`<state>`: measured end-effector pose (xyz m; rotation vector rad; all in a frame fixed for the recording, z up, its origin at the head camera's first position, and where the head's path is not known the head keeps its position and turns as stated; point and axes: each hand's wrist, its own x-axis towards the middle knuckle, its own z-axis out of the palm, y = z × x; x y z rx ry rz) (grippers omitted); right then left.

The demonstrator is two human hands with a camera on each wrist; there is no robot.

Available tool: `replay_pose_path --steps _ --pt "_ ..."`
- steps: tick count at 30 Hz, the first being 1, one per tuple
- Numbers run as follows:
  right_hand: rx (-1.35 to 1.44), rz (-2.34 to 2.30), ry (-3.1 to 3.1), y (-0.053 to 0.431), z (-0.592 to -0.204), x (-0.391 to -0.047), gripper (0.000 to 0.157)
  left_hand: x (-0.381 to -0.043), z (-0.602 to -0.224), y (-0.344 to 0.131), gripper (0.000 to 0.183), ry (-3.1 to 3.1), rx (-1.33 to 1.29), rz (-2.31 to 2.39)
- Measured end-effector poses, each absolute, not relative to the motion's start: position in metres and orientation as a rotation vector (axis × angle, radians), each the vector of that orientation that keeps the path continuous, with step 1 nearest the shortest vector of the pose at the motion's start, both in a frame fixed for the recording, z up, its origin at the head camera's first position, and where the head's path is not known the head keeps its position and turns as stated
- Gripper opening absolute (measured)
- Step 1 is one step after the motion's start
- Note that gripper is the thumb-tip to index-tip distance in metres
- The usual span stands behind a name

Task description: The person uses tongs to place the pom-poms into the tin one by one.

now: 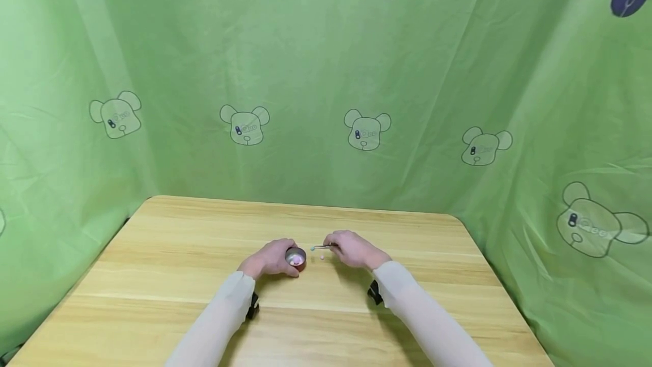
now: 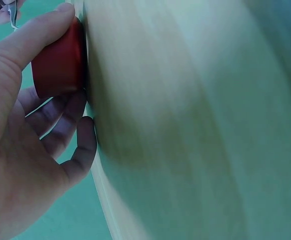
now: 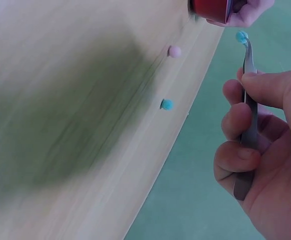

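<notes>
My left hand [image 1: 272, 258] grips a small round red tin [image 2: 60, 65] standing on the table, thumb on one side and fingers on the other. Several pale pink and white bits [image 1: 297, 260] lie inside the tin. My right hand [image 3: 270, 135] holds curved metal tweezers [image 3: 249, 122] between thumb and fingers. A small blue ball [image 3: 242, 37] is pinched at the tweezer tips, raised above the table just right of the tin. On the table near the right hand lie a pink ball [image 3: 174, 51] and another blue ball [image 3: 167, 104].
The light wood table [image 1: 168, 276] has rounded far corners. A green curtain [image 1: 305, 72] printed with bear heads hangs behind it and along both sides. Dark straps with devices sit on both wrists.
</notes>
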<state>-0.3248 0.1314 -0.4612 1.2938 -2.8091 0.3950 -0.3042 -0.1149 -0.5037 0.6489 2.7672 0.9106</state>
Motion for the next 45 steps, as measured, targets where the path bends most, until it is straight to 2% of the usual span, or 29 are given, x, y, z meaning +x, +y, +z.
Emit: replay_pose_path --steps 27,45 --pt "1.383 0.419 -2.753 0.109 -0.443 -0.321 0.015 -0.305 -0.503 -0.117 0.049 2.775 0.669 0.904" --pt "1.351 0.438 -2.848 0.099 -0.453 -0.318 0.017 -0.303 -0.503 -0.116 0.05 2.767 0.673 0.902"
